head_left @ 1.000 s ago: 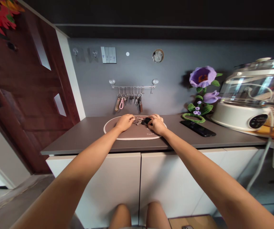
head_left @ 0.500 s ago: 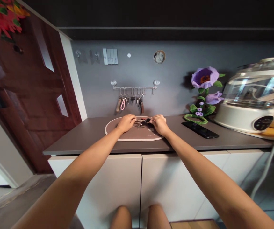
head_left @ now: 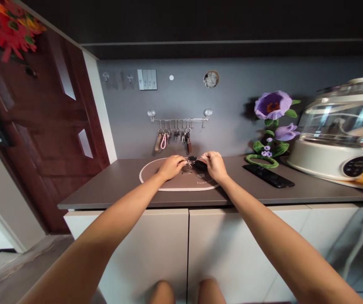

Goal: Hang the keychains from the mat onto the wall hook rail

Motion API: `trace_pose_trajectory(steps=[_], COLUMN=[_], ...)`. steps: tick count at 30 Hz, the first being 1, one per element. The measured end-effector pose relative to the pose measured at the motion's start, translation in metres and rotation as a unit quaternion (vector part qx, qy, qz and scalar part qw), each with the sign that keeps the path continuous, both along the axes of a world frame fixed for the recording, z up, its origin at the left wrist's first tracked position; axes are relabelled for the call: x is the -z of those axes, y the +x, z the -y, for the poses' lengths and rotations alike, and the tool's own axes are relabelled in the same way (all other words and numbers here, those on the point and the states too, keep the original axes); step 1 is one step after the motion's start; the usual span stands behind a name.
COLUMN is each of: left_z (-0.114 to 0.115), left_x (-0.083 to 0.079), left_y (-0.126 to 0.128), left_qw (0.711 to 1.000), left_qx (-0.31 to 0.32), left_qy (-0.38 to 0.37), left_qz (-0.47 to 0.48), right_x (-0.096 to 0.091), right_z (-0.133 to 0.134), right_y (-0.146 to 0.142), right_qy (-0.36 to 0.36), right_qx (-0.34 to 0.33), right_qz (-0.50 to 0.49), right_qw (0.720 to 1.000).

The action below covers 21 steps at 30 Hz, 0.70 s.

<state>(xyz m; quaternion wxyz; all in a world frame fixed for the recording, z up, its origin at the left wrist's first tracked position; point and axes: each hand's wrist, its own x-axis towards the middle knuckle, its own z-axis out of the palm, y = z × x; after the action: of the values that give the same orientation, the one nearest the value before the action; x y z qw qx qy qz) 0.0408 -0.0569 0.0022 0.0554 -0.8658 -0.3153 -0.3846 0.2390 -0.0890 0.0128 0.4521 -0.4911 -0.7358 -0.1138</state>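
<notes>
Both my hands reach over an oval brown mat [head_left: 156,185] on the grey counter. My left hand [head_left: 171,166] pinches a bunch of metal keys [head_left: 187,167] that hangs just above the mat. My right hand [head_left: 215,165] is closed on a black key fob [head_left: 199,164] joined to the same ring. The two hands are a few centimetres apart, with the ring between them. On the wall behind, a chrome hook rail [head_left: 179,119] carries several hanging keys [head_left: 173,138].
A black phone [head_left: 269,176] lies right of the mat. A purple knitted flower [head_left: 272,126] stands behind it. A white cooker with a clear lid [head_left: 336,131] fills the right end. A dark wooden door [head_left: 42,126] stands at the left, with white cabinet doors [head_left: 169,245] below.
Both hands have lifted the key bunch and fob a little off the mat and drawn closer to me. The camera has tipped slightly, so the counter sits lower in view.
</notes>
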Motion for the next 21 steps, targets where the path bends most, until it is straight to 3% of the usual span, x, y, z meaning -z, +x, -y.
trace_pose_trajectory(steps=[6, 14, 21], left_z=[0.0055, 0.0025, -0.0023], left_x=[-0.0002, 0.0023, 0.0007], left_y=[0.0067, 0.0076, 0.0054], left_qw=[0.999, 0.999, 0.997], left_qx=[0.017, -0.01, -0.054], left_qy=[-0.004, 0.016, 0.039], left_qz=[0.027, 0.028, 0.04], right_x=[-0.0009, 0.0019, 0.0035], right_z=[0.0013, -0.0041, -0.0068], right_y=[-0.0033, -0.0054, -0.0067], right_qy=[0.034, 0.056, 0.015], right_qx=[-0.008, 0.004, 0.024], right_qz=[-0.026, -0.023, -0.06], right_qw=[0.999, 0.998, 0.998])
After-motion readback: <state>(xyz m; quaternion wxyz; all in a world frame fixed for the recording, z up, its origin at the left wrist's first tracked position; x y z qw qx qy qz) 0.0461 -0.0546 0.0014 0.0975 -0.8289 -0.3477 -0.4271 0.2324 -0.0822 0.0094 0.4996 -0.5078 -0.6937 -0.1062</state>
